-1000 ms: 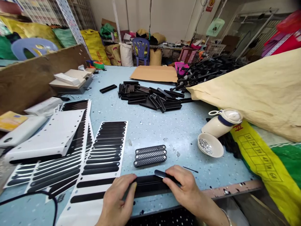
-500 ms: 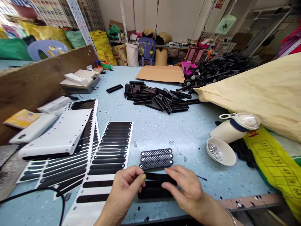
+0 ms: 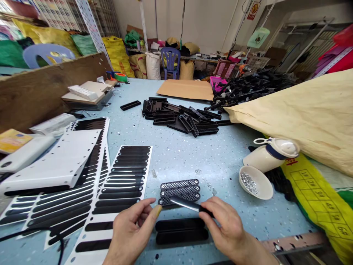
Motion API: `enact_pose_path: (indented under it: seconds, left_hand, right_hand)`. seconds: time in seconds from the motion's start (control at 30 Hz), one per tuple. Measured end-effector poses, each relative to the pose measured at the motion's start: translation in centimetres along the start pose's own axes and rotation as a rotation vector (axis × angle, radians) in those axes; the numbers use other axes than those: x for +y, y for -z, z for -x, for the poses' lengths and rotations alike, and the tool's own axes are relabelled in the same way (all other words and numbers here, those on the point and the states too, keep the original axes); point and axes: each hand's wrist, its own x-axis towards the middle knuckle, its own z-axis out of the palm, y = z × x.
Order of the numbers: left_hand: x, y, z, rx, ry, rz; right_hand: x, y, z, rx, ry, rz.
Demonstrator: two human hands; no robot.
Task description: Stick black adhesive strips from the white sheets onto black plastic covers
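Observation:
My right hand (image 3: 224, 224) pinches one end of a thin glossy black strip (image 3: 184, 203), lifted above the table and pointing left. My left hand (image 3: 132, 230) hovers just left of it, fingers loosely curled, thumb tip near the strip's free end; whether it touches is unclear. Below them a black oblong plastic part (image 3: 182, 230) lies on the light blue table (image 3: 179, 151). Just beyond it lie three black mesh-patterned grilles (image 3: 179, 191) side by side. A white sheet of black oblong stickers (image 3: 121, 187) lies to the left.
More sticker sheets (image 3: 55, 184) lie at left. A white bowl of small screws (image 3: 255, 182) and a tipped white jug (image 3: 271, 152) lie at right. A heap of black parts (image 3: 179, 116) lies mid-table, beside a beige sack (image 3: 303, 110) and cardboard (image 3: 187, 89).
My hands rose off the black part, which now lies bare on the table. My right hand has lifted the thin strip clear of it; the left thumb and fingers have parted.

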Motion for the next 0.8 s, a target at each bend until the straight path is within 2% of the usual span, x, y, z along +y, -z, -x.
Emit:
enact_pose_path:
  seconds: [0.07, 0.1, 0.3, 0.47, 0.67, 0.8]
  left_hand:
    - [-0.6, 0.3, -0.2, 0.091, -0.053, -0.093]
    - [-0.8, 0.3, -0.3, 0.086, -0.077, -0.145]
    - [-1.1, -1.1, -1.1, -0.070, -0.145, -0.226]
    - [-0.8, -1.9, -1.6, -0.086, -0.174, -0.233]
    - [-1.1, -1.4, -1.4, -0.172, -0.209, -0.177]
    - [-1.0, -1.3, -0.7, -0.158, -0.202, -0.157]
  right_hand:
    - [0.9, 0.8, -0.2, -0.021, -0.086, -0.037]
    - [1.3, 1.0, -0.2, -0.039, -0.119, -0.058]
    - [3.5, 0.0, -0.6, -0.112, -0.230, -0.156]
    - [4.0, -0.9, -1.5, -0.116, -0.207, -0.136]
    - [3.9, 0.0, -1.2, -0.191, -0.127, -0.103]
    - [3.5, 0.4, -0.6, -0.235, -0.078, -0.102]
